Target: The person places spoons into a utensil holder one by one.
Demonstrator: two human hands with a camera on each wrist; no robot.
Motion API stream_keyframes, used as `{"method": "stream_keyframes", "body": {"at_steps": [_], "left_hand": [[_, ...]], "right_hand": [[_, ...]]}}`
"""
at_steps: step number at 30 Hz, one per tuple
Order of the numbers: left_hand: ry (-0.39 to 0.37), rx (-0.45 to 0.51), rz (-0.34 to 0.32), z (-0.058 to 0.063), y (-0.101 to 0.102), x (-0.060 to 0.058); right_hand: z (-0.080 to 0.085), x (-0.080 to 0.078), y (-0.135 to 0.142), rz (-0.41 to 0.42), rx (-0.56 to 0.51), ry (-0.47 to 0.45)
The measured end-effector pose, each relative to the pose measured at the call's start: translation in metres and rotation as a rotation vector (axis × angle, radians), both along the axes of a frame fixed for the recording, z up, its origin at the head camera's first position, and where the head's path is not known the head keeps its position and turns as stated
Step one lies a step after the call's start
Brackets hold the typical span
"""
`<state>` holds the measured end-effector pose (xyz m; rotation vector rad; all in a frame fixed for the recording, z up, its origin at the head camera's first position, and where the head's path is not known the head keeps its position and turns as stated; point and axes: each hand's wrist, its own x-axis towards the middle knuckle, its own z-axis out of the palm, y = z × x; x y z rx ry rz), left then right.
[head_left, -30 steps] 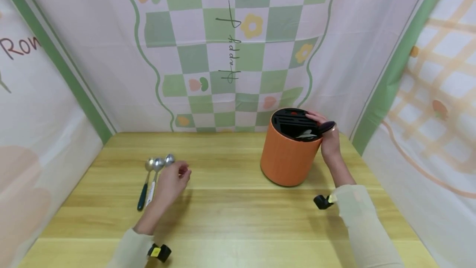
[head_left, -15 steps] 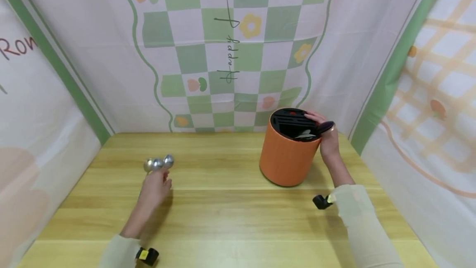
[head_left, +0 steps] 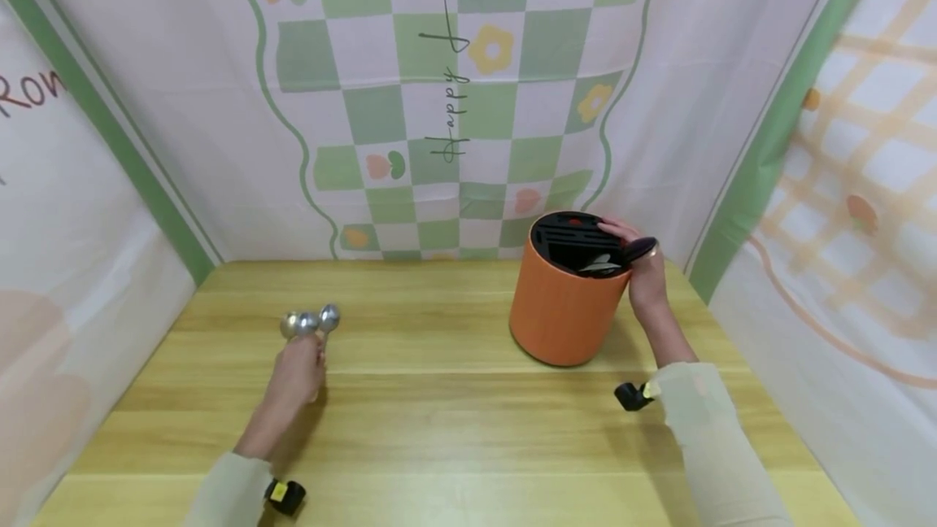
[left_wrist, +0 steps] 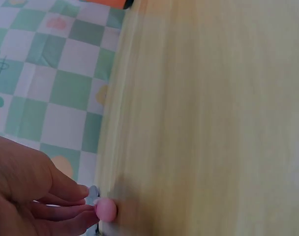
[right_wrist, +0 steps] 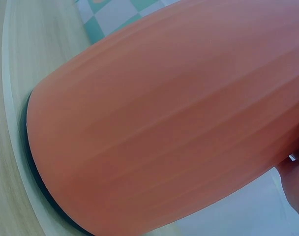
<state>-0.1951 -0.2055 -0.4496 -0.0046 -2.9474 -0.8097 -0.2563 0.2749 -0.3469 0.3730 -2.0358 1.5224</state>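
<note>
Three spoons lie side by side at the left of the table, and their silver bowls [head_left: 309, 322] show in the head view. My left hand [head_left: 296, 371] covers most of their handles. In the left wrist view, its thumb and fingers pinch the rightmost spoon near its rounded pink handle end [left_wrist: 106, 210]. At the right stands an orange utensil holder [head_left: 562, 317] with a black slotted top. My right hand [head_left: 647, 279] grips its right side, fingertips over the rim. A dark oval utensil end [head_left: 640, 249] leans out beside that hand. The holder's orange wall fills the right wrist view.
Some light-coloured utensils [head_left: 602, 265] sit inside the holder's larger opening. The wooden table [head_left: 439, 421] ends at a printed checkered cloth [head_left: 483, 112] hanging behind it. More cloth hangs along both sides. Each wrist wears a small black camera [head_left: 285, 497].
My left hand has moved left and down onto the spoon handles, and its fingers have closed on the rightmost spoon. My right hand and the holder keep their places.
</note>
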Motion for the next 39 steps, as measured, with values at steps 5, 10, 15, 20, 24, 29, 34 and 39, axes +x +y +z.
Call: {"method": "stream_keyframes", "body": {"at_steps": [5, 10, 15, 20, 24, 29, 34, 39], "left_hand": [[-0.016, -0.046, -0.012, -0.002, -0.002, -0.003], [-0.078, -0.055, -0.019, 0.0, -0.003, -0.004], [-0.169, 0.0, -0.021, 0.005, -0.002, -0.005], [-0.232, 0.044, -0.004, 0.007, -0.002, -0.007], [-0.246, 0.059, 0.011, 0.008, -0.002, -0.008], [-0.248, 0.079, 0.02, 0.007, -0.002, -0.008], [-0.241, 0.041, 0.012, 0.007, -0.002, -0.009], [-0.252, 0.036, 0.011, 0.008, -0.002, -0.009]], "right_hand": [[-0.006, -0.007, 0.004, 0.015, -0.009, 0.023], [-0.02, -0.021, 0.014, 0.012, -0.017, 0.041], [-0.024, -0.025, 0.017, -0.001, 0.003, 0.041], [-0.024, -0.024, 0.017, -0.015, 0.024, 0.026], [-0.023, -0.023, 0.016, -0.022, 0.027, 0.017], [-0.023, -0.024, 0.017, -0.012, 0.024, 0.019], [-0.024, -0.025, 0.018, -0.001, 0.009, 0.028], [-0.025, -0.024, 0.018, 0.024, -0.028, 0.035]]}}
